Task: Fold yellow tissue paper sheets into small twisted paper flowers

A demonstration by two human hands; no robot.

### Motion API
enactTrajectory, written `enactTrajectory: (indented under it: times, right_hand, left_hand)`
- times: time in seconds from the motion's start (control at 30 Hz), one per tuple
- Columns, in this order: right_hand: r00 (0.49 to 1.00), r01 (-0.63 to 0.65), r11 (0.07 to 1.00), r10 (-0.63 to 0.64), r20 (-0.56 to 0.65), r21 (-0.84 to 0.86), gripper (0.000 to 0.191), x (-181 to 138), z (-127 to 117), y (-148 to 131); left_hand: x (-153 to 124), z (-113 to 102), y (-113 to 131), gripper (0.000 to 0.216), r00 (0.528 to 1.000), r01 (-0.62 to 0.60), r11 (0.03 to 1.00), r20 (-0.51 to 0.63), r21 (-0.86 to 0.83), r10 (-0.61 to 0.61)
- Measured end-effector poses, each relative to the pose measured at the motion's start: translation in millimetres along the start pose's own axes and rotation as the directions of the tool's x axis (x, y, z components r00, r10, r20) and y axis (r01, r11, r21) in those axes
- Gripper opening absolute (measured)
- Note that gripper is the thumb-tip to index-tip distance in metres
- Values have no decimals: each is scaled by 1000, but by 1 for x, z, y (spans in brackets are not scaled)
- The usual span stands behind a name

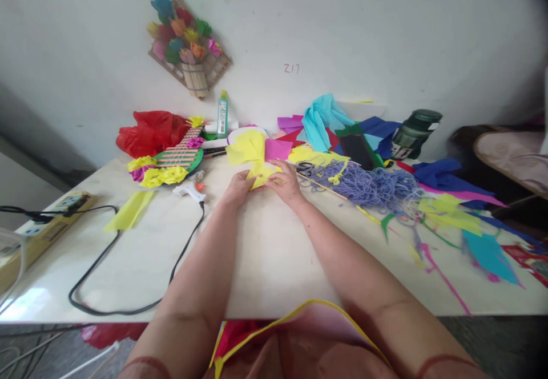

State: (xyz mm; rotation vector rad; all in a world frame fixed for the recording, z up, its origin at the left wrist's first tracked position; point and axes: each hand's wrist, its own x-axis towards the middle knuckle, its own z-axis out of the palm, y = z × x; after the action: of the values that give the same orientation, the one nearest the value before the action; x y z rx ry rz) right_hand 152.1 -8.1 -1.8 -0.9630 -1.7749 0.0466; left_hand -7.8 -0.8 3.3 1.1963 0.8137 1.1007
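Between my two hands is a piece of yellow crepe paper [258,174], low over the middle of the table. My left hand [238,188] grips its left side, fingers closed on the edge. On the other side, my right hand [284,181] pinches the paper between thumb and fingers. Just behind them lie a larger yellow sheet [246,146] and a magenta paper square [278,149]. Left of my hands a white glue gun [189,192] rests on the table, its cord looping toward the front edge. A yellow strip [129,210] lies farther left.
A decorated green piece with sticks and paper flowers [177,159] stands at the back left, near red crepe [152,132] and a glue bottle [222,115]. At right are tangled purple yarn [368,185], a phone [357,150], a dark bottle [415,133] and paper scraps. A power strip [47,228] sits left.
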Motion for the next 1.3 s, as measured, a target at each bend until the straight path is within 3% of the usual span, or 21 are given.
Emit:
enactTrajectory:
  times: [1.0, 1.3]
  right_hand:
    - [976, -208, 974, 212, 41, -90, 11, -4, 5, -3]
    - [981, -193, 978, 193, -9, -83, 14, -5, 7, -3]
  left_hand:
    - [-2, 0, 0, 45, 997, 3, 1000, 76, 3, -4]
    - [-4, 4, 4, 45, 999, 18, 999, 48, -39, -17]
